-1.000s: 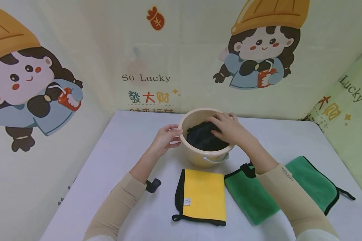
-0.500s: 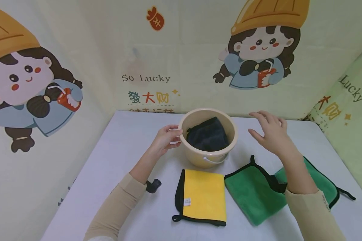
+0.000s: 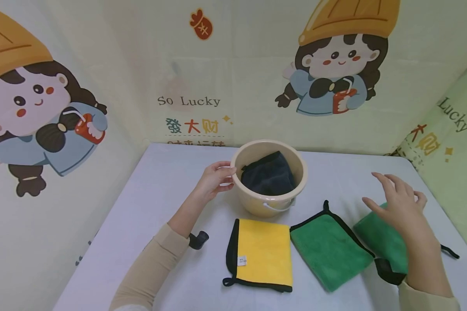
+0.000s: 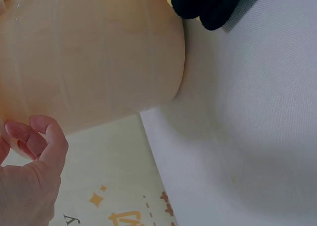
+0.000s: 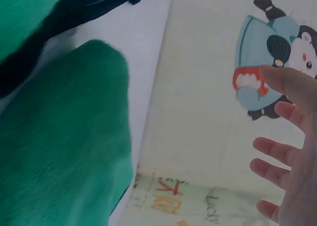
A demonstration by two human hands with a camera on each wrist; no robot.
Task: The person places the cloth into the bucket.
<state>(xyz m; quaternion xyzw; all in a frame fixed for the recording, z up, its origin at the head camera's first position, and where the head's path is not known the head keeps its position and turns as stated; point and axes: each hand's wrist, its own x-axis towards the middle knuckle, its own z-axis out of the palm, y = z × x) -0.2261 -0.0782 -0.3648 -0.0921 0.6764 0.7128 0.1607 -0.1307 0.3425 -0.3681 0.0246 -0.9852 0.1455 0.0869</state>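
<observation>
My left hand (image 3: 215, 180) holds the rim of a beige bucket (image 3: 254, 205) at its left side, thumb at the lip and fingers along the outer wall. Inside the bucket lies a folded dark navy cloth (image 3: 270, 176). My right hand (image 3: 402, 209) is held over the folded green towel on the right (image 3: 381, 237), its fingers spread and nothing in them. That towel fills much of the right wrist view, apart from the fingers (image 5: 275, 151). Hand and forearm hide part of it in the head view.
A second green towel (image 3: 331, 252) with black edging lies right of a folded yellow towel (image 3: 264, 255), both in front of the bucket. A white handle (image 3: 278, 208) hangs on the bucket's front. A printed curtain (image 3: 253, 86) stands behind the white table (image 3: 171, 172).
My right hand has let go of the dark cloth in the bucket, come out, and moved right and nearer to over the right green towel. My left hand has stayed at the rim.
</observation>
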